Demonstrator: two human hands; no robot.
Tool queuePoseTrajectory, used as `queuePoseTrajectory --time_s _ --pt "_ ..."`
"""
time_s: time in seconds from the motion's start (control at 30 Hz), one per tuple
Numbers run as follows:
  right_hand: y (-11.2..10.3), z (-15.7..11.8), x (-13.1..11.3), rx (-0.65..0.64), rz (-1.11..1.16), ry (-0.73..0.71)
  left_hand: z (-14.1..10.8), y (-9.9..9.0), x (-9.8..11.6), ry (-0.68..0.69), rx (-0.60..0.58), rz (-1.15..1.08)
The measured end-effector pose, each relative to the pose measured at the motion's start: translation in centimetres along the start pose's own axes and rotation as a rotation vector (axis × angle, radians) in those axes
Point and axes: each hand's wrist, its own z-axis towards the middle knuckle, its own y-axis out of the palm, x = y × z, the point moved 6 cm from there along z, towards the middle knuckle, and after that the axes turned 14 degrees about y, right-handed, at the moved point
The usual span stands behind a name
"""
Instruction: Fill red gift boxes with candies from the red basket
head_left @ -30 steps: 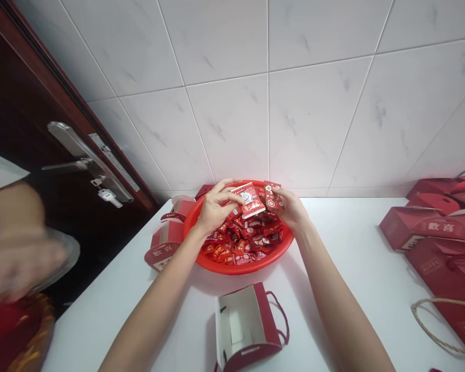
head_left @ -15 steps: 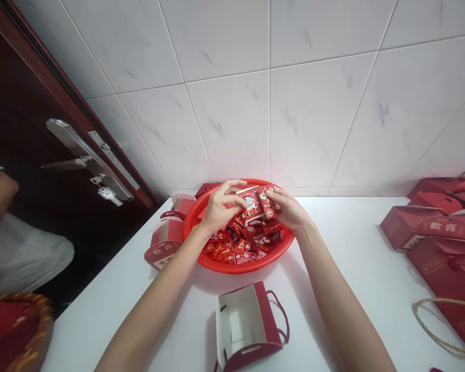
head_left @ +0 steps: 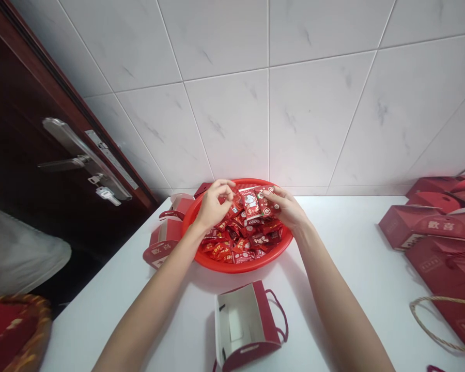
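Note:
A red plastic basket holds a heap of red-wrapped candies. My right hand is over its right side, with thumb and fingers closed on red candy packets; at least two overlap, fanned out toward the left. My left hand is above the left part of the heap, its fingers bent and apart, with no packet seen in them. Nearer to me on the white table, between my forearms, stands an open dark red gift box with a pale inside and a cord handle.
Red gift boxes stand left of the basket, and several more boxes crowd the table's right side. Behind is a tiled wall. At left are a dark door with keys, a woven basket and part of another person.
My left hand has come off the packets and drawn slightly left. The packets stay in my right hand. The other person's arm has shifted left, mostly out of view.

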Motion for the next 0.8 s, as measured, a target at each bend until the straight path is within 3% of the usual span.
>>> queuePoseTrajectory --time_s 0.07,0.2,0.27,0.37,0.6,0.8 --pt "-0.2 0.2 0.0 0.019 0.017 -0.02 -0.5 0.6 -1.2 -0.1 -0.2 0.034" --pt "-0.7 0.4 -0.1 0.084 0.075 -0.055 -4.1 3.7 -1.7 -0.235 -0.935 0.063" --pt "-0.9 0.4 -0.1 0.115 0.109 -0.047 -5.3 4.4 -1.2 -0.222 -1.107 0.14" --pt "-0.8 0.4 -0.1 0.126 0.14 -0.035 -5.5 4.8 -0.7 -0.202 -1.154 0.205" --pt "-0.8 0.3 -0.1 0.131 0.147 -0.029 -5.6 5.3 -0.9 -0.253 -1.243 0.095" --pt "-1.0 0.5 0.0 0.112 0.138 -0.035 -5.7 5.2 -0.4 -0.27 -1.225 0.053"
